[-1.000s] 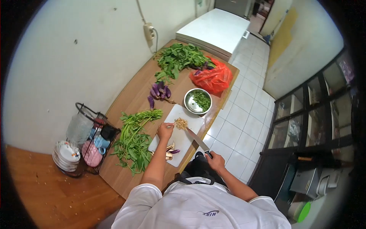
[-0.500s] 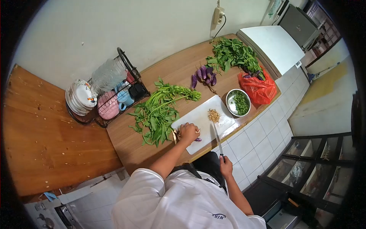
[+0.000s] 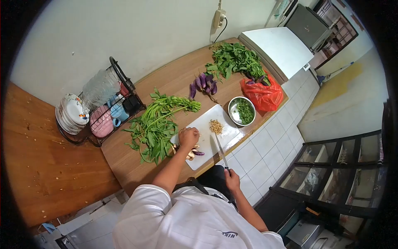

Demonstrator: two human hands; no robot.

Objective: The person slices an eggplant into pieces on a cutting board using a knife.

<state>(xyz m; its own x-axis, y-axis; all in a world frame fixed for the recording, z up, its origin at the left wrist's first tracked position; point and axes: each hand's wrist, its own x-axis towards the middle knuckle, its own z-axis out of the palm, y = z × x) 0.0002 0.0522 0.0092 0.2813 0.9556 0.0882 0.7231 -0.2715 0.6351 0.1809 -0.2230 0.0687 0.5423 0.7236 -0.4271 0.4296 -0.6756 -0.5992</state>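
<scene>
My left hand (image 3: 189,137) is above the left part of the white cutting board (image 3: 207,145), its fingers closed in a pinch. A small pale tip pokes out at the fingertips; the rest of that piece is hidden. Just below this hand lie several small pale and purple pieces (image 3: 198,153). My right hand (image 3: 232,180) grips the black handle of a kitchen knife (image 3: 221,151) near the table's front edge. The blade points away from me, its tip beside a pile of chopped pale-brown bits (image 3: 215,127) on the board.
Leafy greens (image 3: 155,133) lie left of the board, purple eggplants (image 3: 204,85) behind it. A metal bowl (image 3: 232,104) of chopped greens stands at its right, near a red plastic bag (image 3: 265,97) and more greens (image 3: 234,60). A dish rack (image 3: 133,89) stands at the left.
My left hand has lifted away from the small pieces, which now show more, and has moved slightly farther from me. The whole view has shifted; the knife stays in about the same place.
</scene>
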